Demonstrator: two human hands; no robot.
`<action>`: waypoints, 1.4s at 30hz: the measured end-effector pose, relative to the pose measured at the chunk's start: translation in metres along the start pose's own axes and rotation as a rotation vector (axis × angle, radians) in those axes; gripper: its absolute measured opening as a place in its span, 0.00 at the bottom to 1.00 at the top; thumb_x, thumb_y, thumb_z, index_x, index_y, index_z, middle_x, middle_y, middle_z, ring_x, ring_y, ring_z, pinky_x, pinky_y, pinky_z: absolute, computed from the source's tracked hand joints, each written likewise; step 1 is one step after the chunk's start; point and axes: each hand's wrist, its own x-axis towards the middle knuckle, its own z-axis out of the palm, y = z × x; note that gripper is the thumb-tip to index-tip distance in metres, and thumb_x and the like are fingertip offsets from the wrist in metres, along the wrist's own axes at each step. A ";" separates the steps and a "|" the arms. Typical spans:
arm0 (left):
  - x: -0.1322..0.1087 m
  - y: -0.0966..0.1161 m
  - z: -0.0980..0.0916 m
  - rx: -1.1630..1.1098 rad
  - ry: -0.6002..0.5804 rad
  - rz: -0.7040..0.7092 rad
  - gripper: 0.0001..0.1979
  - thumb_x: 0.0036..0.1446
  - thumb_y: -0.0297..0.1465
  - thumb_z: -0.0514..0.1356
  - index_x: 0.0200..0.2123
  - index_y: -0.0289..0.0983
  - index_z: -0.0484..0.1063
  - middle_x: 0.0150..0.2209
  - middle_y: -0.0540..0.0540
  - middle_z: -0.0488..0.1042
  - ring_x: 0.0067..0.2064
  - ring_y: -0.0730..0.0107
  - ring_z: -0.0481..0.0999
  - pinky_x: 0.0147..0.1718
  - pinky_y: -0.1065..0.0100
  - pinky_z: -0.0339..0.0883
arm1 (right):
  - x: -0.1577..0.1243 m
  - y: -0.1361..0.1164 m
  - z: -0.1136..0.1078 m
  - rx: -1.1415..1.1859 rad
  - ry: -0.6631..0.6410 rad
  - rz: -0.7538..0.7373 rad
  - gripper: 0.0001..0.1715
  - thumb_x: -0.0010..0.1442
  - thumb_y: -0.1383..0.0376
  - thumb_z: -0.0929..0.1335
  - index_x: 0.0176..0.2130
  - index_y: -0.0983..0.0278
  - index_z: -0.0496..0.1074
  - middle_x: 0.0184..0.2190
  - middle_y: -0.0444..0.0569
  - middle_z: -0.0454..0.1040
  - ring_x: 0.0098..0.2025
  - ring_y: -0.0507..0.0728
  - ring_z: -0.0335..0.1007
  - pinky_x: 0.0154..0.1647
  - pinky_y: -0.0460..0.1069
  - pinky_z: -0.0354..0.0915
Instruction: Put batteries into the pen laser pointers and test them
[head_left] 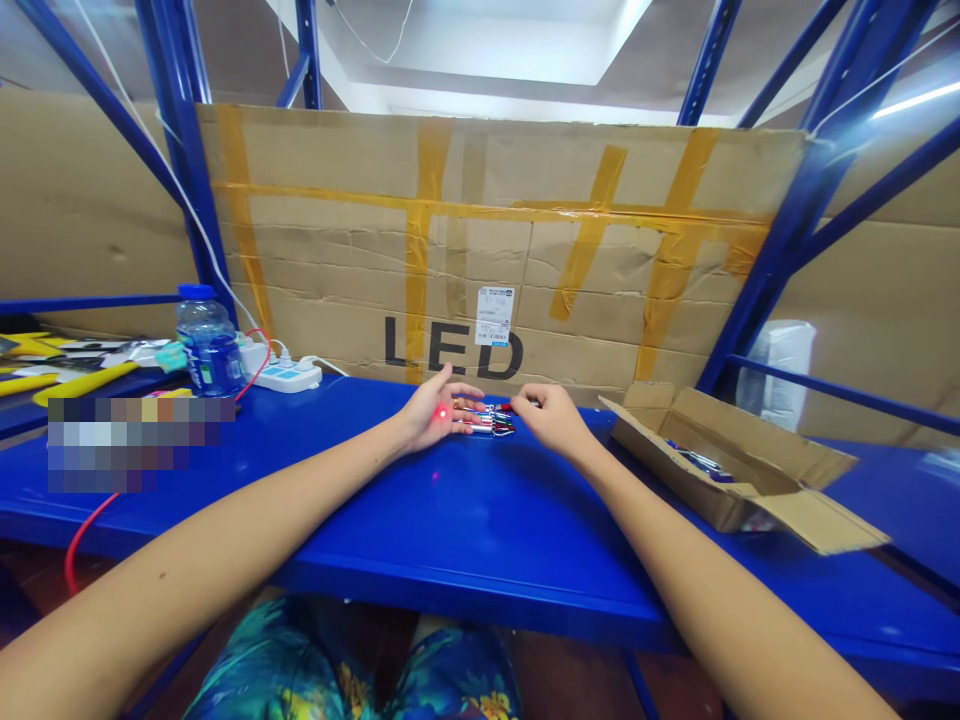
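Several slim metallic pens (491, 427), some with red or green parts, lie side by side on the blue table (465, 530). At their left ends is my left hand (441, 408), palm up with fingers spread, the fingertips by the pens. A bright red light spot shows on its palm, and a fainter one on the tabletop. My right hand (546, 412) is closed in a pinch round a red pen (504, 407) at the right side of the group. Its fingertips are partly hidden.
An open cardboard box (724, 500) with pens inside stands at the right. At the left are a blue-capped bottle (206, 345), a white power strip (286, 374), a red cable and yellow-handled items. A cardboard sheet (337, 270) marked LED stands behind, between blue posts.
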 end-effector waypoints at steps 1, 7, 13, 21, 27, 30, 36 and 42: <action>0.000 0.000 -0.001 0.001 -0.001 0.002 0.33 0.64 0.52 0.40 0.39 0.29 0.72 0.34 0.35 0.73 0.32 0.61 0.74 0.29 0.64 0.67 | 0.000 0.000 0.001 0.000 -0.006 -0.005 0.14 0.52 0.60 0.62 0.19 0.64 0.64 0.17 0.43 0.62 0.24 0.51 0.56 0.27 0.47 0.51; 0.000 0.000 -0.001 0.011 -0.005 -0.005 0.34 0.64 0.52 0.39 0.40 0.30 0.72 0.35 0.35 0.73 0.33 0.60 0.74 0.30 0.63 0.66 | 0.000 0.000 0.002 -0.015 -0.022 0.000 0.15 0.53 0.60 0.62 0.19 0.65 0.66 0.18 0.44 0.64 0.25 0.52 0.58 0.27 0.48 0.51; -0.002 0.001 0.002 0.018 -0.010 -0.006 0.34 0.64 0.52 0.39 0.39 0.29 0.71 0.34 0.36 0.73 0.31 0.62 0.73 0.29 0.64 0.66 | 0.000 -0.001 0.001 -0.008 -0.033 0.003 0.16 0.53 0.60 0.62 0.18 0.64 0.64 0.17 0.43 0.62 0.24 0.52 0.56 0.26 0.48 0.50; -0.002 0.001 0.002 0.022 -0.016 0.000 0.33 0.64 0.51 0.39 0.39 0.29 0.71 0.34 0.35 0.73 0.30 0.62 0.74 0.29 0.63 0.67 | 0.001 -0.002 -0.001 0.001 -0.039 0.020 0.16 0.52 0.60 0.62 0.17 0.64 0.63 0.17 0.43 0.61 0.24 0.52 0.54 0.27 0.48 0.49; -0.003 -0.001 0.007 0.222 0.020 0.102 0.23 0.60 0.48 0.54 0.38 0.32 0.70 0.32 0.41 0.73 0.30 0.66 0.75 0.29 0.67 0.67 | 0.001 -0.001 0.001 0.133 -0.063 0.115 0.19 0.54 0.57 0.62 0.18 0.62 0.57 0.14 0.40 0.55 0.21 0.50 0.50 0.24 0.48 0.47; -0.005 -0.007 0.013 0.569 0.040 0.232 0.15 0.52 0.37 0.66 0.38 0.33 0.69 0.30 0.48 0.72 0.30 0.70 0.73 0.29 0.69 0.66 | 0.000 0.000 0.002 0.194 -0.169 0.135 0.22 0.56 0.54 0.63 0.18 0.62 0.56 0.13 0.39 0.54 0.20 0.49 0.49 0.23 0.47 0.46; -0.008 -0.016 0.020 0.921 0.022 0.476 0.08 0.55 0.31 0.60 0.38 0.35 0.69 0.31 0.50 0.73 0.30 0.74 0.71 0.32 0.70 0.65 | -0.003 -0.002 0.005 0.272 -0.341 0.142 0.25 0.57 0.47 0.63 0.22 0.63 0.61 0.15 0.38 0.54 0.18 0.48 0.50 0.20 0.46 0.48; -0.004 -0.011 0.010 1.100 0.172 0.588 0.05 0.53 0.29 0.59 0.35 0.36 0.70 0.30 0.50 0.73 0.31 0.73 0.69 0.31 0.70 0.63 | 0.000 0.004 -0.002 0.363 -0.354 0.216 0.14 0.54 0.60 0.70 0.37 0.66 0.68 0.20 0.41 0.66 0.20 0.48 0.57 0.21 0.45 0.55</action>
